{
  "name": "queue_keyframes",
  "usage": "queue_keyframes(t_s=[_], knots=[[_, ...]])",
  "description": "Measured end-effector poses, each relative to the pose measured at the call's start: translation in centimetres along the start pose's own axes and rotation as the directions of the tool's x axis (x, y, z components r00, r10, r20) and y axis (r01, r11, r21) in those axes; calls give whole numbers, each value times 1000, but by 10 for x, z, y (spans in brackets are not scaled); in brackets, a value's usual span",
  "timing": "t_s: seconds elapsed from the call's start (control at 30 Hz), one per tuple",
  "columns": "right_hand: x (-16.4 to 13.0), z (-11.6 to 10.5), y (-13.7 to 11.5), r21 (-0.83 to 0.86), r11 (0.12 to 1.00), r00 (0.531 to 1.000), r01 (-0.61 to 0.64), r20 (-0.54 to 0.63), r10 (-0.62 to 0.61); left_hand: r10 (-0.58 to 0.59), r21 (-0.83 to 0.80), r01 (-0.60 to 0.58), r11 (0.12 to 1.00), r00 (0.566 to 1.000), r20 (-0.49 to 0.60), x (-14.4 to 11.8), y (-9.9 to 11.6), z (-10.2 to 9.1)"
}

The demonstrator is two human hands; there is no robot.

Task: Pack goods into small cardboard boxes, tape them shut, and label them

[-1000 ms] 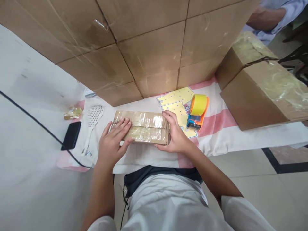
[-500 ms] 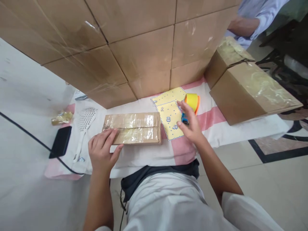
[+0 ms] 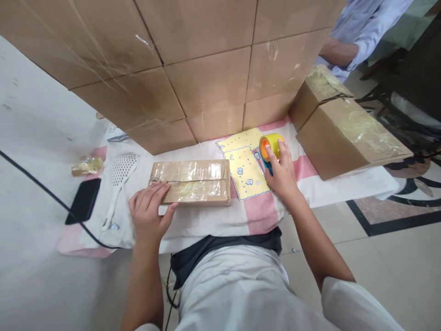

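Note:
A flat cardboard box [image 3: 193,181] with shiny clear tape along its top seam lies on the cloth before me. My left hand [image 3: 149,207] rests on its near left corner, fingers laid over the top and thumb spread apart along the front edge. To the right, a roll of yellow tape [image 3: 274,143] with an orange core is in the fingers of my right hand [image 3: 281,172]. Something blue, mostly hidden, shows under that hand. Beside it lies a yellow patterned print [image 3: 246,177] on the cloth.
Stacked cartons [image 3: 206,82] form a wall behind the box. Two taped cartons [image 3: 344,138] stand at the right, with another person's arm [image 3: 344,53] beyond. On the left are a white slotted skimmer [image 3: 120,177], a black phone [image 3: 83,201] and a dark cable [image 3: 41,186].
My right hand has moved forward and right onto the tape roll and closed on it. The roll has turned, so its orange core now faces left. My left hand stays on the box.

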State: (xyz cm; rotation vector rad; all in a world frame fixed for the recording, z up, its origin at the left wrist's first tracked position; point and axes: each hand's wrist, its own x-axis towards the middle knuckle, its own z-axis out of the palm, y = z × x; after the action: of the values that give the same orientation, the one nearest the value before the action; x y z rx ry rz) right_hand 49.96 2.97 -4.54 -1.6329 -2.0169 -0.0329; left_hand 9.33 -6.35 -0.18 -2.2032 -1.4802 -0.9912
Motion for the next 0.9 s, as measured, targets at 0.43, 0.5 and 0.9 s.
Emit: queue_keyframes(t_s=[0.43, 0.5, 0.9], knots=[[29, -14, 11, -209, 961, 982, -179, 19, 187, -20, -7, 19, 1000, 999, -51, -3, 0, 7], [30, -8, 12, -239, 946, 974, -218, 12, 227, -16, -9, 15, 1000, 999, -51, -4, -1, 6], [57, -18, -16, -119, 993, 974, 27, 226, 1, -30, -17, 29, 999, 998, -59, -4, -1, 9]])
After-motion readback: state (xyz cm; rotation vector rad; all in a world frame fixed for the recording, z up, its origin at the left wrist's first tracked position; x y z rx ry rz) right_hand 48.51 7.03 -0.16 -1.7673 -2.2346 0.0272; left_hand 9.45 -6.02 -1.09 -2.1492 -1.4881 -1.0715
